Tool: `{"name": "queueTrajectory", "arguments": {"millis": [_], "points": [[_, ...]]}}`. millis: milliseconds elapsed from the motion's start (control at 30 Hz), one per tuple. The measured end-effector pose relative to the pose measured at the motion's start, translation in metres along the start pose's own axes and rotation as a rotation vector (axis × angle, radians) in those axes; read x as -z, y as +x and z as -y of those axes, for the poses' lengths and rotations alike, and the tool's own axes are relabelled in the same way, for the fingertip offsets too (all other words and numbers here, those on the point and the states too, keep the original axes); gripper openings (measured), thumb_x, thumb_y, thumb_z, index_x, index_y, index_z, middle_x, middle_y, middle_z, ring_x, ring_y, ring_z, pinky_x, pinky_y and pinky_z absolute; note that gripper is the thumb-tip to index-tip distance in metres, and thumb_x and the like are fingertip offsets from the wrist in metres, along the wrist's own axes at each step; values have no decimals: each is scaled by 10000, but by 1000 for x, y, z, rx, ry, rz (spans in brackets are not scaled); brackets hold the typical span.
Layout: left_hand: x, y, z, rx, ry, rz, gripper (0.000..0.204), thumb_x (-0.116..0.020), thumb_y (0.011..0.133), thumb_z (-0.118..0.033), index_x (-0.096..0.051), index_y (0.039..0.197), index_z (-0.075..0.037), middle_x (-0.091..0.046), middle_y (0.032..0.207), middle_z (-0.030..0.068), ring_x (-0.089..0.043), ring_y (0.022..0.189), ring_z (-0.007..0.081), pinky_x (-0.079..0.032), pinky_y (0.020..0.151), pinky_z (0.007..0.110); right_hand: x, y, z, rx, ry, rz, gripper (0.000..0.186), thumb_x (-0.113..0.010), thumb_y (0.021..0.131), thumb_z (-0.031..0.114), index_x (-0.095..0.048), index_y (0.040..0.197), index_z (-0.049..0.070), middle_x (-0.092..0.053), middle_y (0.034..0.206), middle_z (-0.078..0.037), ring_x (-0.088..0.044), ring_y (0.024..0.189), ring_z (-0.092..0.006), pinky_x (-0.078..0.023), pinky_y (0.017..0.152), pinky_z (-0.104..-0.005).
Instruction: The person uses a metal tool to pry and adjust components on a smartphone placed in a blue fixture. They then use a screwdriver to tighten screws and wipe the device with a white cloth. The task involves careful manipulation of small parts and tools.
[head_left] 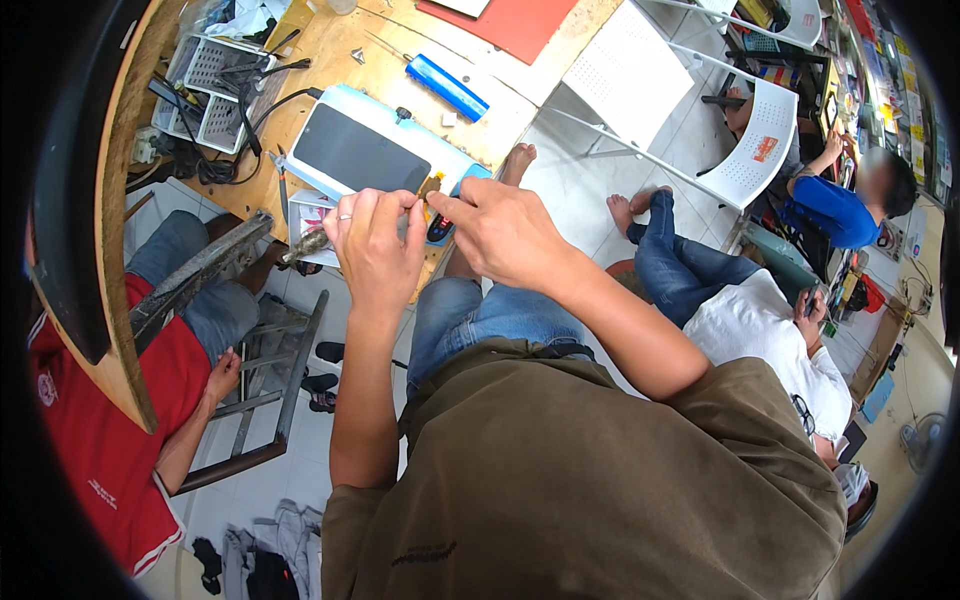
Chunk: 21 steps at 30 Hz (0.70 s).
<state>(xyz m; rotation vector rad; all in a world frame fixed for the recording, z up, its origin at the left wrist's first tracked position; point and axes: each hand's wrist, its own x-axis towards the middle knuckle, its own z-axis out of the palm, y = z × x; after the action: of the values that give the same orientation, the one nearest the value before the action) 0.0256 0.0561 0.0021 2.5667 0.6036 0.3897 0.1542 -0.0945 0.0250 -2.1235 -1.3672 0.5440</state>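
Observation:
My left hand (378, 250) is closed in a pinch at the front edge of a blue-and-white device with a flat dark grey plate (362, 148). Opposite it, my right hand (508, 232) has its fingers curled and its index finger reaching toward the left fingertips. Between them shows a small brown-and-yellow piece (430, 187), partly hidden by the fingers and too small to name. A grey, fuzzy, stick-like thing (308, 245) pokes out beside my left hand; whether I hold it, I cannot tell. Below my right fingers lies a dark tool with a red display (438, 228).
On the wooden table (345, 60) lie a blue tube with a long nozzle (447, 88), a red mat (510, 30) and white baskets with cables (225, 70). A person in red (130, 390) sits left, one in white (765, 330) right; white chairs (755, 140) stand beyond.

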Motion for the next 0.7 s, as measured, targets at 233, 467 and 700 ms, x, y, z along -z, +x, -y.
{"name": "queueTrajectory", "arguments": {"millis": [233, 467, 700], "points": [[-4, -4, -5, 110, 18, -10, 105, -792, 899, -185, -696, 923, -153, -590, 888, 6, -591, 935, 256, -383, 874, 450, -5, -6, -1, 45, -136, -21, 477, -763, 831, 105, -729, 1306, 85, -629, 913, -87, -691, 835, -266, -564, 686, -396], [-9, -8, -10, 185, 55, -41, 99, -793, 903, -192, -704, 928, -158, -602, 884, -6, -593, 931, 253, -395, 878, 453, -7, -5, -1, 64, -172, -34, 463, -754, 838, 124, -733, 1300, 89, -642, 900, -83, -688, 805, -258, -564, 683, -391], [-12, -10, -12, 236, 70, -61, 94, -782, 910, -193, -704, 937, -148, -603, 881, 0, -594, 933, 260, -395, 875, 449, -6, -5, -1, 46, -186, -12, 452, -759, 838, 141, -739, 1286, 85, -649, 895, -79, -690, 804, -249, -563, 668, -393]]}}
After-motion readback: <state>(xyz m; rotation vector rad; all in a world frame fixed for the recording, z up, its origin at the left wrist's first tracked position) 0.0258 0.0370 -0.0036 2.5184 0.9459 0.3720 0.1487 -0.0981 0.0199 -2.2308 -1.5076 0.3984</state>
